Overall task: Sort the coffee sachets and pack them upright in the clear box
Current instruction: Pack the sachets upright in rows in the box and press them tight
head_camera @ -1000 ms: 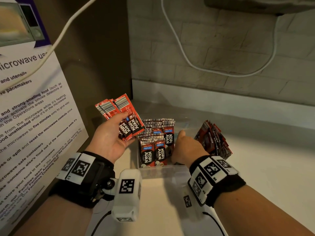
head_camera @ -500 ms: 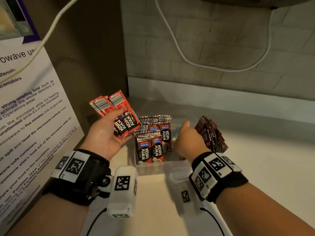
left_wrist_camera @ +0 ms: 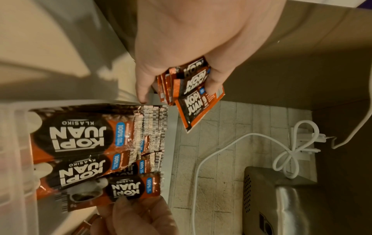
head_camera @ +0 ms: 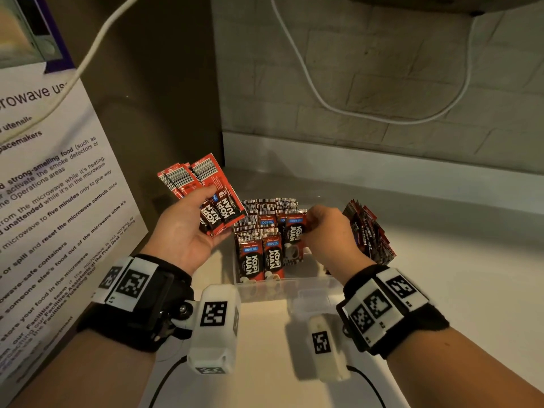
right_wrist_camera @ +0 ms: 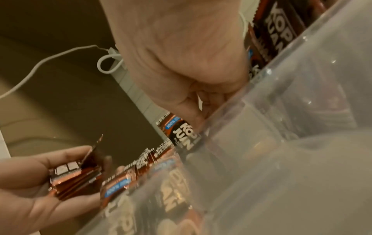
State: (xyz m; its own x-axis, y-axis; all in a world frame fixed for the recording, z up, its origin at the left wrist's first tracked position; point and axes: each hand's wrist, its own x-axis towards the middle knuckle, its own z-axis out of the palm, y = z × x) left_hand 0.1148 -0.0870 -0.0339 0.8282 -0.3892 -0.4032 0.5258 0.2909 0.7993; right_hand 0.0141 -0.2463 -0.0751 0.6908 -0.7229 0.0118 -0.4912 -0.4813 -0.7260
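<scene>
A clear box (head_camera: 284,287) stands on the counter with rows of red-and-black Kopi Juan sachets (head_camera: 259,259) upright in its left part. My left hand (head_camera: 206,213) grips a fanned bunch of sachets (head_camera: 203,179) above and left of the box; this held bunch (left_wrist_camera: 194,90) also shows in the left wrist view. My right hand (head_camera: 307,228) pinches the top of a single sachet (head_camera: 294,240) over the box's middle, beside the standing rows. That single sachet (left_wrist_camera: 124,189) appears upright between fingertips (left_wrist_camera: 128,208). The box's right part is hidden by my hand.
A loose pile of sachets (head_camera: 369,232) leans just right of the box. A poster board (head_camera: 53,201) stands close on the left, and a tiled wall (head_camera: 368,83) with a white cable (head_camera: 318,92) runs behind. Pale counter (head_camera: 459,275) lies to the right.
My right hand has risen from inside the box's right part and now pinches one sachet by its top. The left hand keeps its bunch almost in place.
</scene>
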